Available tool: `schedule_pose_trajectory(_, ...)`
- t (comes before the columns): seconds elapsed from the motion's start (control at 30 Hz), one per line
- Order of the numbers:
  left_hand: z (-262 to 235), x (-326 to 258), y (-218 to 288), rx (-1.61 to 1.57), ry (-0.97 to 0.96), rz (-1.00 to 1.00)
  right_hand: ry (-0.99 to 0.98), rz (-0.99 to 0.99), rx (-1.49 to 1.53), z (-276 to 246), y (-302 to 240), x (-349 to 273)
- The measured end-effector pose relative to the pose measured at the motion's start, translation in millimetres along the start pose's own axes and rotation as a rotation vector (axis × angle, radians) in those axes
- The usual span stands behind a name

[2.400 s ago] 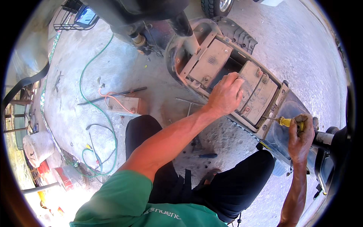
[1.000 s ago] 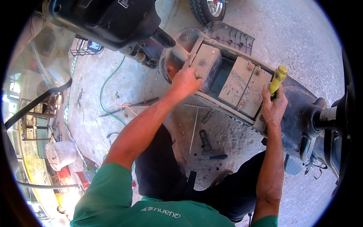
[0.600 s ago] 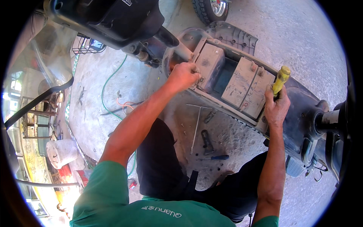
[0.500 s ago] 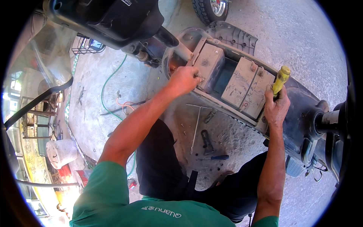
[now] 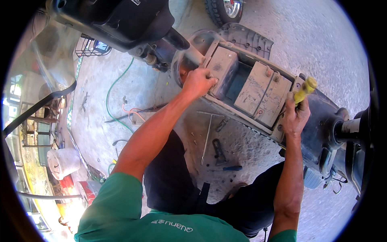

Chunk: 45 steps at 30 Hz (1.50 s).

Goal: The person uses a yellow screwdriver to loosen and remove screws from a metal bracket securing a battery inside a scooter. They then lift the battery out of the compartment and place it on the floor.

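My right hand (image 5: 296, 116) is wrapped round a screwdriver with a yellow handle (image 5: 308, 88), at the right end of the scooter's open battery compartment (image 5: 246, 115). The handle tilts up to the right; the shaft is mostly hidden. At the compartment's left end, my left hand (image 5: 198, 84) has its fingers curled against the near side of a dusty battery (image 5: 221, 66). Whatever is between those fingers, if anything, is hidden. More dusty battery blocks (image 5: 252, 89) with terminals sit in the right half, and a dark gap separates them from the left one.
On the ground below lie a long T-handled wrench (image 5: 207, 139), a black tool (image 5: 219, 151) and a blue-handled screwdriver (image 5: 232, 167). A ribbed dark panel (image 5: 248, 39) lies beyond the frame. The scooter's front (image 5: 113, 24) rises upper left; a green hose (image 5: 108, 97) curves across the floor.
The screwdriver's handle has swung to the right and leans lower in my right hand. My left hand has shifted slightly to the right along the battery's side.
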State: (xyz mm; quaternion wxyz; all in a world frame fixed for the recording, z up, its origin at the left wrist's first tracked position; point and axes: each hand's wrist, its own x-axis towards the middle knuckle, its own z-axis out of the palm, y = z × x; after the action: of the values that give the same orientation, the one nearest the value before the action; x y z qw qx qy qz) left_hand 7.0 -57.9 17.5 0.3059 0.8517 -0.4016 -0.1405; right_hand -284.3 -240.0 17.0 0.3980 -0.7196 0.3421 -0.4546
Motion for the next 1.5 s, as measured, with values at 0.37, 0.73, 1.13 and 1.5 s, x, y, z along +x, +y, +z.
schedule_pose_trajectory(0.37, -5.8, -4.8, 3.0, -0.06, 0.0, -0.007, -0.284, 0.146, 0.263, 53.8, -108.5, 0.8)
schedule_pose_trajectory(0.73, 3.9, -2.8, -8.4, -0.099, 0.037, 0.062, -0.446, -0.041, -0.032, 119.9, -118.0, -9.4)
schedule_pose_trajectory(1.13, -4.1, -5.2, -3.8, -0.124, -0.012, -0.006, -0.479, 0.028, -0.037, 129.1, -112.0, -11.9)
schedule_pose_trajectory(1.5, -1.6, -4.3, -5.1, -0.108, -0.003, 0.018, -0.54, -0.137, -0.181, 129.4, -118.8, -6.7)
